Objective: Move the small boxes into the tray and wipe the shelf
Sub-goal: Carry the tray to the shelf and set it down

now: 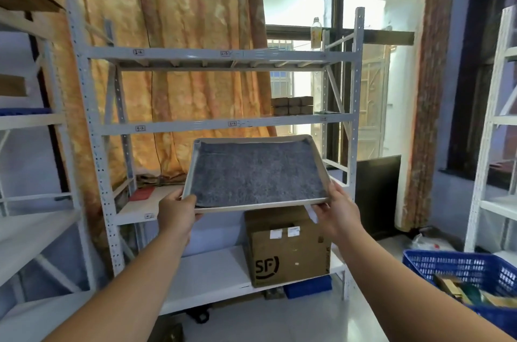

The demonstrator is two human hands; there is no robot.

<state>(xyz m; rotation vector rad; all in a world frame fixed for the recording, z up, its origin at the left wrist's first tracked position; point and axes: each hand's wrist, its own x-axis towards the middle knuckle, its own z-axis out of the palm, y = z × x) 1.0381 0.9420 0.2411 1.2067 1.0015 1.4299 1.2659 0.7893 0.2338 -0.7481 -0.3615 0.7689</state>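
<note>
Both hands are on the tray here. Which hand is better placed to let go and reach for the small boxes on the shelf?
Probably the right hand. The small boxes sit on the shelf toward its right end, above the tray's right side. The left hand holds the opposite corner and would have to cross over.

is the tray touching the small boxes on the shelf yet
Apart. In the head view both hands, left hand and right hand, hold the tray in the air well below and in front of the small boxes, with the shelf edge between them.
</note>
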